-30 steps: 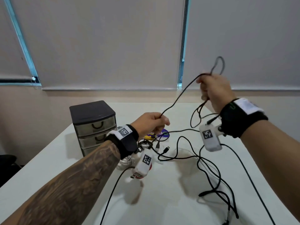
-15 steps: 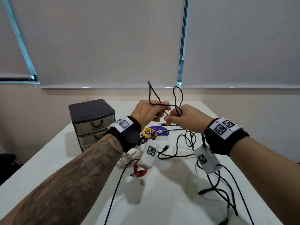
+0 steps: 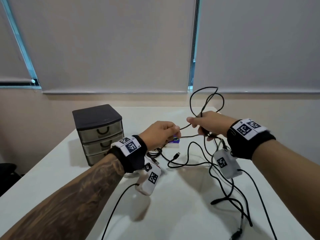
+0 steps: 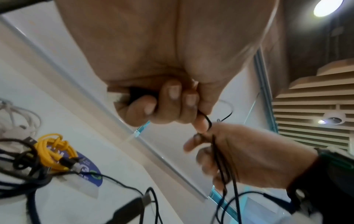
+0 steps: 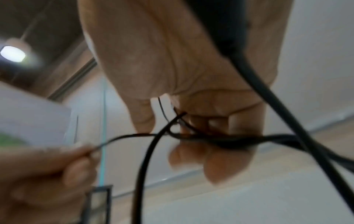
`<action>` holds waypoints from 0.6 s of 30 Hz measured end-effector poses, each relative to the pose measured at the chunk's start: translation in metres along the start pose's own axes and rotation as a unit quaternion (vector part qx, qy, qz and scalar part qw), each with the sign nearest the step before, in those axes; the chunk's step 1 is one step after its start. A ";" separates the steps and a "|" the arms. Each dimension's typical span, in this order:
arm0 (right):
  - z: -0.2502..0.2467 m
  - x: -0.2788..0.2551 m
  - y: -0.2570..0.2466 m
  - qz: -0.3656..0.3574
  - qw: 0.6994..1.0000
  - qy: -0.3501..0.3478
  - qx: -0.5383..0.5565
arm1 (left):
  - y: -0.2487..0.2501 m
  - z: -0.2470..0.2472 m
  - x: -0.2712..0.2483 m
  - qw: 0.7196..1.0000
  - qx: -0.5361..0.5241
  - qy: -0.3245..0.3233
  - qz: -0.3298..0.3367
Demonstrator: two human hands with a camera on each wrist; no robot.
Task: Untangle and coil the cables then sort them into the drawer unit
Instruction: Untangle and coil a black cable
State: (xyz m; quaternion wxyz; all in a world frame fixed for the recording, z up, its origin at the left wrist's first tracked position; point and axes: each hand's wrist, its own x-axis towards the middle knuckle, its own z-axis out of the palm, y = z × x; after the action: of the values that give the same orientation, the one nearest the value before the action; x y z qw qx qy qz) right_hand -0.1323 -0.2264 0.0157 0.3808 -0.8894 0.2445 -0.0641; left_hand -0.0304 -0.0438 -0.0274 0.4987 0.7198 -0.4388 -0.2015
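A thin black cable [image 3: 206, 101] loops up above my right hand [image 3: 206, 124], which grips a bundle of its coils [image 5: 226, 138]. A short stretch of that cable [image 3: 184, 127] runs left to my left hand [image 3: 161, 134], which pinches it between thumb and fingers [image 4: 201, 121]. Both hands hover above the white table [image 3: 52, 170]. More black cables [image 3: 187, 163] lie tangled on the table below the hands. The dark three-drawer unit [image 3: 99, 132] stands at the back left, drawers closed. A coiled yellow cable [image 4: 55, 151] lies by the left hand.
A white cable [image 4: 15, 119] lies bundled near the yellow one, beside a white card with a blue round label [image 4: 90, 172]. A USB plug [image 3: 176, 155] lies mid-table. Black leads [image 3: 242, 205] trail toward the table's right front edge.
The hands met in front of me half a second ago and have since drawn apart a little. The right hand has shifted right with the loops, stretching a short length of cable between the hands.
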 end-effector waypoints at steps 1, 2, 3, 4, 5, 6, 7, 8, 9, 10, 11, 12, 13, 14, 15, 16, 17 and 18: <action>-0.002 -0.001 0.002 0.018 0.998 -0.020 -0.052 | 0.002 -0.004 0.000 1.000 -0.003 0.009 0.008; -0.004 -0.004 0.002 0.028 0.992 -0.037 -0.113 | 0.004 -0.009 0.001 1.000 -0.010 0.017 0.015; -0.005 -0.007 0.001 0.029 0.981 -0.044 -0.189 | 0.006 -0.013 0.002 0.999 -0.016 0.023 0.021; -0.005 -0.012 -0.001 0.023 0.960 -0.033 -0.276 | 0.008 -0.016 0.003 0.999 -0.021 0.028 0.025; -0.006 -0.016 -0.004 0.015 0.934 0.002 -0.358 | 0.009 -0.019 0.004 0.999 -0.024 0.031 0.028; -0.005 -0.018 -0.006 -0.003 0.909 0.058 -0.414 | 0.010 -0.020 0.004 0.999 -0.027 0.032 0.030; -0.004 -0.020 -0.009 -0.029 0.897 0.118 -0.426 | 0.013 -0.021 0.004 0.998 -0.034 0.031 0.035; -0.003 -0.021 -0.011 -0.071 0.905 0.162 -0.388 | 0.015 -0.021 0.005 0.998 -0.048 0.031 0.040; -0.001 -0.020 -0.013 -0.121 0.927 0.167 -0.313 | 0.018 -0.022 0.005 0.996 -0.070 0.034 0.045; 0.002 -0.020 -0.017 -0.173 0.953 0.130 -0.212 | 0.021 -0.022 0.004 0.993 -0.096 0.040 0.047; 0.006 -0.021 -0.022 -0.210 0.969 0.075 -0.104 | 0.023 -0.023 0.004 0.990 -0.123 0.046 0.048; 0.012 -0.021 -0.026 -0.234 0.972 0.023 -0.002 | 0.025 -0.024 0.003 0.987 -0.148 0.049 0.048; 0.016 -0.020 -0.029 -0.244 0.967 -0.005 0.079 | 0.026 -0.025 0.003 0.984 -0.166 0.050 0.043; 0.020 -0.019 -0.032 -0.251 0.959 -0.006 0.135 | 0.026 -0.026 0.002 0.983 -0.177 0.045 0.030; 0.022 -0.017 -0.034 -0.259 0.952 0.014 0.160 | 0.026 -0.029 0.001 0.982 -0.186 0.030 0.008; 0.023 -0.013 -0.034 -0.266 0.948 0.044 0.167 | 0.026 -0.032 -0.002 0.979 -0.203 0.000 -0.021; 0.026 -0.010 -0.034 -0.272 0.946 0.075 0.163 | 0.027 -0.035 -0.005 0.969 -0.239 -0.042 -0.043; 0.029 -0.007 -0.032 -0.271 0.943 0.094 0.168 | 0.029 -0.039 -0.008 0.951 -0.295 -0.082 -0.050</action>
State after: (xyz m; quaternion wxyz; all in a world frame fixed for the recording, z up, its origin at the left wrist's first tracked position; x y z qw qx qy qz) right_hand -0.1170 -0.1857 0.0188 0.4686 -0.8349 0.0148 -0.2885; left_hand -0.0191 -0.0196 0.0136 0.6404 0.5426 -0.3625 -0.4050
